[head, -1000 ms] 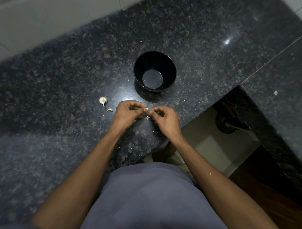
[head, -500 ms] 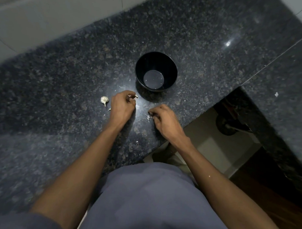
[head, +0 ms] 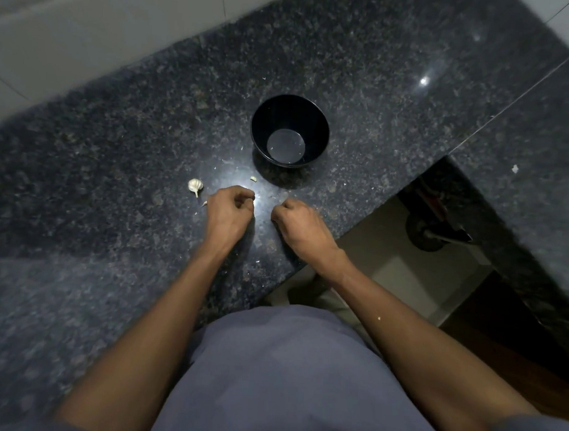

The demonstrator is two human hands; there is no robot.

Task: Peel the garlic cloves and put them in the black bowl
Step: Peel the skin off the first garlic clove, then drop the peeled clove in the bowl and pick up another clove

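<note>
Fingers of both hands are curled under; whether either holds anything cannot be told. On the dark granite counter (head: 117, 151), the black bowl (head: 290, 130) stands beyond the left hand (head: 229, 213) and right hand (head: 300, 223). A garlic piece (head: 195, 185) lies left of the bowl, a small clove (head: 253, 178) nearer it.

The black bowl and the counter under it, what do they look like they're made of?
Black bowl: probably plastic, smooth and glossy, with soft highlights on its thin wall. Counter: looks like polished dark granite, speckled grain mirroring a lamp.
</note>
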